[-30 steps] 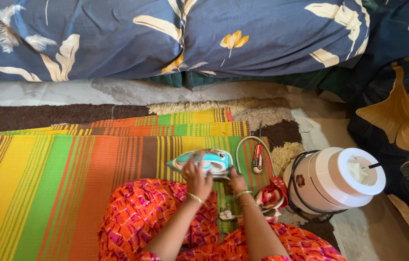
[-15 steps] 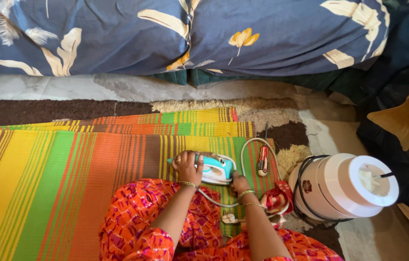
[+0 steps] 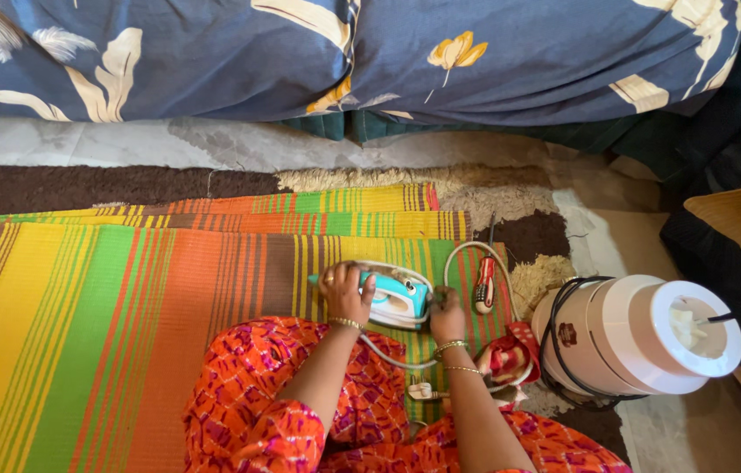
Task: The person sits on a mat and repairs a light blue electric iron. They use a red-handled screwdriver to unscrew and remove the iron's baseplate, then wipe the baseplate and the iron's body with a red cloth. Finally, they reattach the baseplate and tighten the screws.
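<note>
A white and turquoise clothes iron [image 3: 395, 298] lies on the striped mat [image 3: 125, 298] in front of my knees. My left hand [image 3: 346, 293] grips its front end, fingers wrapped over the nose. My right hand [image 3: 447, 317] holds its rear end where the grey cord [image 3: 467, 256] comes out. The cord loops over the mat and runs back to a white plug [image 3: 421, 391] by my lap. A red-handled screwdriver [image 3: 485, 285] lies just right of my right hand, apart from it.
A white cylindrical appliance [image 3: 642, 337] with a black cord wound round it lies on its side at right. A red cloth pouch [image 3: 506, 359] sits beside it. Blue floral pillows [image 3: 344, 52] line the far edge, with a brown shaggy rug [image 3: 107, 184] under the mat.
The iron has been turned from lying lengthwise to sit between both hands. My left hand has moved to its front end and my right hand to its rear by the cord.
</note>
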